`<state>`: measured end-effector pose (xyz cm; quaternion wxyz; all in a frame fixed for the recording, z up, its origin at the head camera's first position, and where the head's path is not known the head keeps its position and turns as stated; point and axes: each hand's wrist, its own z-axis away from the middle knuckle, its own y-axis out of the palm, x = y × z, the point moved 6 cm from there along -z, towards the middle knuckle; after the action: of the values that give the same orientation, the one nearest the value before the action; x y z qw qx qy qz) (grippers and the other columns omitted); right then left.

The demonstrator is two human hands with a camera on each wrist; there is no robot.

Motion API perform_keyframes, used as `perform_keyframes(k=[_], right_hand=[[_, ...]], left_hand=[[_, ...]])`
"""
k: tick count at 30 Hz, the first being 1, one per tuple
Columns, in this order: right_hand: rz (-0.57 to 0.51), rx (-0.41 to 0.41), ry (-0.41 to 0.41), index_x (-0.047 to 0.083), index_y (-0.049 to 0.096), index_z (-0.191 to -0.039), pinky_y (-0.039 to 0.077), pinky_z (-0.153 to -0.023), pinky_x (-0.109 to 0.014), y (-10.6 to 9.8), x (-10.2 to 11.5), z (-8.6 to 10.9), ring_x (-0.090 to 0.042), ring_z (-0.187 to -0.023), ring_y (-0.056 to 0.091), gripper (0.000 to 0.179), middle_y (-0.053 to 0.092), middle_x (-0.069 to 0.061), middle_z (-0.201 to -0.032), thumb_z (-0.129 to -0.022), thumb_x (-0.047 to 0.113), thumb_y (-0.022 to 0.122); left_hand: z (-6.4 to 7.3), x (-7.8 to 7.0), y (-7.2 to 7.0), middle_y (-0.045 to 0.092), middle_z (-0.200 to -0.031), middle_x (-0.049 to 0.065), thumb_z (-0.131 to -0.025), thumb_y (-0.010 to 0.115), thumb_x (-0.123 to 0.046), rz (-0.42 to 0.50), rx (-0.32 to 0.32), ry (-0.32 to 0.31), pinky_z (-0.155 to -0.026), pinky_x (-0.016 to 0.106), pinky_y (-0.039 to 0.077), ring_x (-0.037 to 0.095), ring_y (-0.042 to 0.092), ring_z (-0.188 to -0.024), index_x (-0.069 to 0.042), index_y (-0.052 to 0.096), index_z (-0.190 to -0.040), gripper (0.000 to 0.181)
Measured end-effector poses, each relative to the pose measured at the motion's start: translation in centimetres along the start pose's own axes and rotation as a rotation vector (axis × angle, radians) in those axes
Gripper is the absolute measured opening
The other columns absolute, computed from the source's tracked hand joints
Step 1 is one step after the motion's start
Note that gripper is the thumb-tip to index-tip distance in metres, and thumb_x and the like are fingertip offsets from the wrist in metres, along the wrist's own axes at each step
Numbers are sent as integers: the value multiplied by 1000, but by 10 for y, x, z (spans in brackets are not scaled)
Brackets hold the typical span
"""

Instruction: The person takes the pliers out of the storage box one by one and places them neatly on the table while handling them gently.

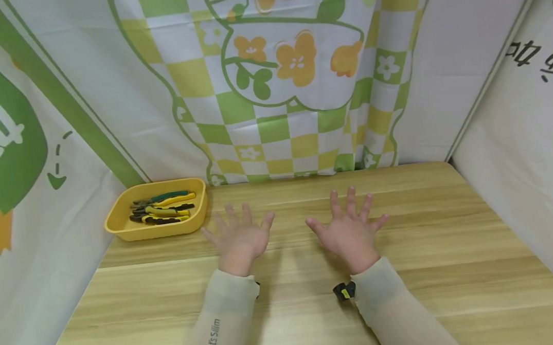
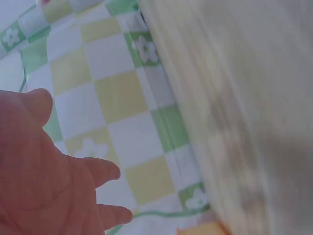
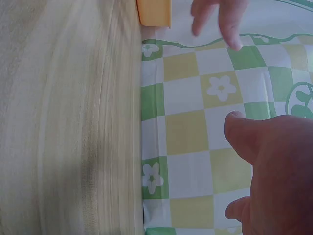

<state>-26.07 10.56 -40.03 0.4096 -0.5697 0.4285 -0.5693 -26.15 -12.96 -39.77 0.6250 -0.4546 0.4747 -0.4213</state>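
Head view: left hand (image 1: 243, 241) and right hand (image 1: 351, 233) raised above the wooden table (image 1: 291, 305), side by side but well apart, pointing to the far side, where hangs the checkered curtain (image 1: 274, 129). On both hands, fingers straight and spread apart, clamped on nothing; on the left hand, slightly blurred. At the far left of the table, a yellow tray (image 1: 156, 233) with several pliers (image 1: 167, 212) lying inside in a loose heap; cannot tell the exact number. Near the outer fingertip of the left hand, the right end of this tray. Probably only a moment of readiness, with no pliers taken. For taking one, probably necessary to bring the left hand farther and to the left, lower it into the tray and bend the fingers around a handle
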Motion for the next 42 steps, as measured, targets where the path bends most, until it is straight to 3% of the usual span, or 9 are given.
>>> perform_keyframes(k=[4, 8, 13, 19, 24, 28, 34, 39, 42], right_hand=[[1, 5, 6, 18, 10, -161, -17, -87, -83, 0, -2, 0, -54, -137, -21, 111, -9, -21, -162, -78, 92, 13], [-3, 12, 12, 18, 10, -161, -17, -87, -83, 1, -4, 0, -54, -137, -22, 111, -10, -21, -162, -78, 92, 13], [-5, 7, 9, 18, 10, -161, -16, -88, -83, 0, -6, -1, -54, -138, -21, 111, -9, -21, -162, -79, 92, 13], [0, 9, 15, 17, 9, -162, -16, -89, -82, 0, -9, -1, -55, -137, -21, 111, -10, -22, -162, -79, 92, 12], [-2, 10, 14, 17, 10, -162, -15, -89, -83, 0, -9, -2, -54, -137, -21, 112, -7, -22, -162, -78, 92, 13], [-3, 16, 11, 17, 10, -162, -13, -90, -83, -1, -9, -3, -54, -137, -21, 112, -8, -22, -162, -79, 92, 13], [6, 31, 11, 17, 9, -161, -14, -89, -83, -1, -10, -3, -56, -138, -17, 110, -9, -22, -162, -80, 91, 13], [5, 35, 15, 17, 7, -161, -14, -90, -82, -2, -11, -1, -56, -138, -18, 108, -9, -22, -162, -81, 89, 11], [2, 32, 14, 16, 8, -161, -15, -90, -82, -1, -12, -1, -56, -138, -17, 108, -9, -22, -162, -82, 89, 11]], left_hand=[[-8, 15, -19, -14, -161, 21, -83, -3, -85, 42, -48, 17, -95, 73, -24, 51, -24, -139, -19, 11, -162, 104], [-14, 41, -41, -22, -158, 23, -82, 0, -86, 79, -71, 37, -94, 72, -26, 51, -29, -136, -16, 2, -161, 105], [-27, 88, -71, -20, -157, 30, -83, 6, -87, 80, -98, 23, -93, 75, -24, 55, -29, -134, -11, -3, -160, 108], [-51, 155, -91, -27, -151, 38, -84, 22, -88, 190, -8, -5, -88, 82, -19, 61, -32, -129, -3, -12, -156, 117], [-60, 207, -94, -37, -147, 34, -83, 38, -86, 306, 40, -45, -90, 83, -12, 64, -32, -126, -4, -22, -152, 124], [-62, 239, -96, -44, -143, 31, -85, 46, -81, 397, 47, -42, -90, 85, -6, 65, -33, -123, -8, -32, -147, 124], [-69, 272, -91, -41, -143, 35, -93, 52, -67, 466, 26, 35, -97, 80, -4, 61, -30, -128, -6, -35, -145, 118], [-79, 296, -70, -41, -144, 33, -96, 58, -54, 618, 54, 79, -103, 72, -11, 54, -33, -131, -9, -38, -144, 116], [-83, 304, -59, -38, -145, 35, -96, 64, -48, 629, 41, 101, -105, 69, -11, 56, -29, -132, -9, -37, -144, 118]])
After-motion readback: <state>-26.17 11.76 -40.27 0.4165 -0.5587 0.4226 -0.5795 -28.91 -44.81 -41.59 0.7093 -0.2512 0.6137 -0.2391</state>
